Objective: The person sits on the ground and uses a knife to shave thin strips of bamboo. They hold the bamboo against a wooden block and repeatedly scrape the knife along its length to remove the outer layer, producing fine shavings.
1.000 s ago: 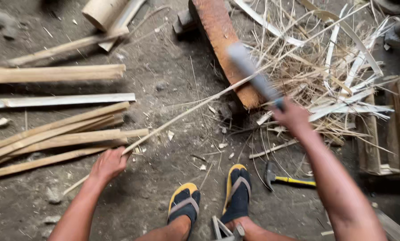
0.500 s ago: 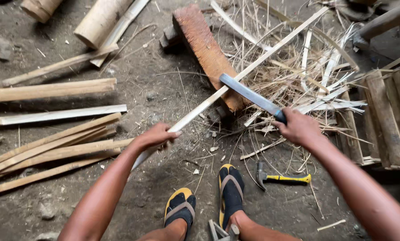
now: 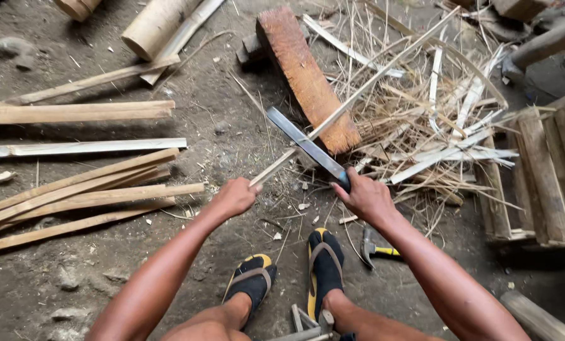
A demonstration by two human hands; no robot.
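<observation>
**A:** How were the fingers set?

**B:** The left hand (image 3: 234, 197) had its fingers curled tight around the near end of a long bamboo strip (image 3: 358, 95). The right hand (image 3: 365, 197) was fisted around the handle of a flat-bladed knife (image 3: 304, 144), fingers pressed together over the grip.

**A:** And where did the strip and blade lie?

**B:** The strip ran from the left hand toward one o'clock, passing over the lower end of a reddish wooden block (image 3: 307, 79) and on above a heap of bamboo shavings (image 3: 421, 132). The blade pointed from the right hand toward eleven o'clock and crossed the strip just beyond the left hand. Whether the edge was biting into the strip, I couldn't tell.

**A:** What sat around them?

**B:** At nine o'clock from the hands lay a bundle of split bamboo slats (image 3: 74, 196) on the dirt floor (image 3: 219, 126), with thicker bamboo poles (image 3: 156, 25) up at eleven. At three o'clock stood a slatted wooden crate (image 3: 547, 170). Toward six were the person's feet in black-and-yellow shoes (image 3: 325, 265), and a small hammer with a yellow handle (image 3: 377, 249) lay just beside the right foot.
</observation>
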